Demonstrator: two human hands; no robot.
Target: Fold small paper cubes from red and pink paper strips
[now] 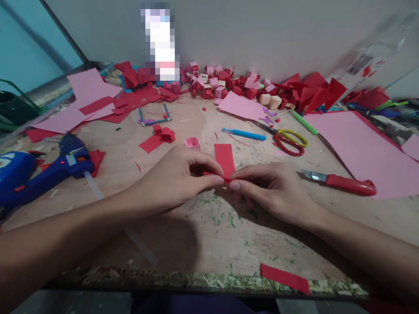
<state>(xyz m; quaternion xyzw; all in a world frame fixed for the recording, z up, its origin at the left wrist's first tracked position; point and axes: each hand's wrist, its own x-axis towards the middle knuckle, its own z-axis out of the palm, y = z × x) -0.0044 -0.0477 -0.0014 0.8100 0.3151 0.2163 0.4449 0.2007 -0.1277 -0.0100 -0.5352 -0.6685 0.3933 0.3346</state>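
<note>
My left hand and my right hand meet over the middle of the wooden table. Between thumbs and fingertips, both pinch a thin red paper strip, seen nearly edge-on. Just behind the fingers lies a flat red paper rectangle. A small open pink paper box stands beyond my left hand. To the right of my right hand rests a red-handled craft knife, its blade pointing left.
At the left lies a blue glue gun with a clear glue stick. Scissors and a blue pen lie behind my hands. Many small paper cubes are heaped along the wall. Pink sheets cover the right side. A red strip lies at the front edge.
</note>
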